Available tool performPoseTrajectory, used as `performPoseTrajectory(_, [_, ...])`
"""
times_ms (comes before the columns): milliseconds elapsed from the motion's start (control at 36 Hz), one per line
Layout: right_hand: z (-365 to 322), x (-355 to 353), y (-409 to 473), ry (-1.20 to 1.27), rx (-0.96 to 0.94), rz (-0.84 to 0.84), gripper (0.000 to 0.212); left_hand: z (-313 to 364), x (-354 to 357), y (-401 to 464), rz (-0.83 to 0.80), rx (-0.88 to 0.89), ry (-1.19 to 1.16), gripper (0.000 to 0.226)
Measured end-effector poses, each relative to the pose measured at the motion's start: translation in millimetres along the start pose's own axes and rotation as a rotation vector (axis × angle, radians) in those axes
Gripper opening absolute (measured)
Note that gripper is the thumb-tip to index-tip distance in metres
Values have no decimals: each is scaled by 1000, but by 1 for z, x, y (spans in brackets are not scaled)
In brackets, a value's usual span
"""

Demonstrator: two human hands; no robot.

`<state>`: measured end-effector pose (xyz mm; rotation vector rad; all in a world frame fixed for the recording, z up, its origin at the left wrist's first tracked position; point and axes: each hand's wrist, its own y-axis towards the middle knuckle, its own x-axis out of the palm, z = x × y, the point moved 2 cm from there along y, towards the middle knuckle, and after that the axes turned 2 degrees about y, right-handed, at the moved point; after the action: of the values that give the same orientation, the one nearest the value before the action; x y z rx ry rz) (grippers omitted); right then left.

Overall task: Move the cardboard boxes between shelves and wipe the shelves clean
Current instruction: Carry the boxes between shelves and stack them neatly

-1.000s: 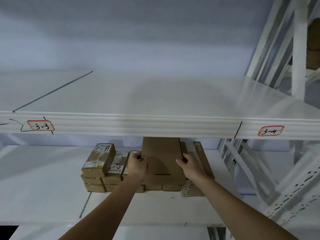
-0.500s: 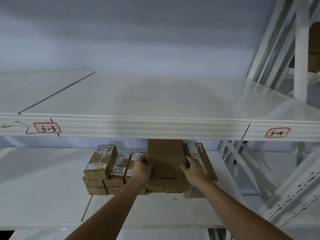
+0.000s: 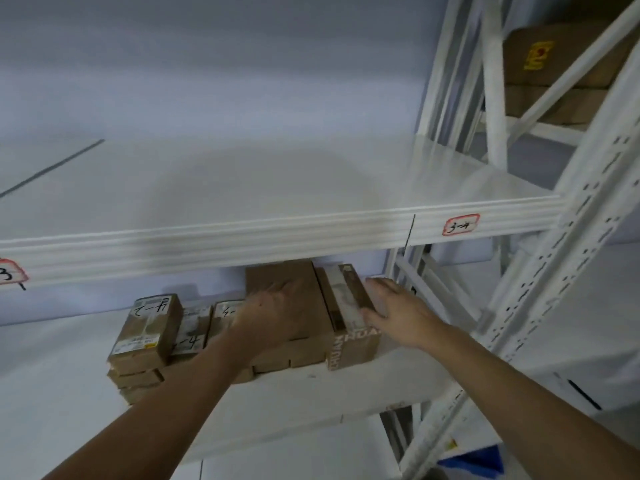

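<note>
The lower shelf is carrying the cardboard boxes near its right end (under the bare upper shelf), the left hand lying flat, fingers straight, on the tall box, the right hand pressing open against the narrow box.

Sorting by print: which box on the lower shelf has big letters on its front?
The rightmost box, by the right hand; the others show only labels or plain cardboard.

Your single head camera is looking forward and slightly down, sitting close to the upper shelf, tilting rightward.
</note>
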<state>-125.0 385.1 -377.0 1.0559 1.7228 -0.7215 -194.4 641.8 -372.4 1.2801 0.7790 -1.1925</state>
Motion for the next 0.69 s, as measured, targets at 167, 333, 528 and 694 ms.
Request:
performPoseTrajectory(167, [42, -35, -55, -96, 66, -48, 75, 73, 10, 15, -168, 63, 40, 64])
performPoseTrajectory(333, [82, -65, -129, -119, 91, -6, 67, 163, 25, 22, -223, 140, 22, 72])
performPoseTrajectory(528, [164, -104, -231, -95, 189, 90, 71, 308, 24, 24, -252, 290, -90, 68])
performPoseTrajectory(694, [223, -138, -325, -82, 306, 164, 72, 425, 37, 20, -234, 440, -102, 70])
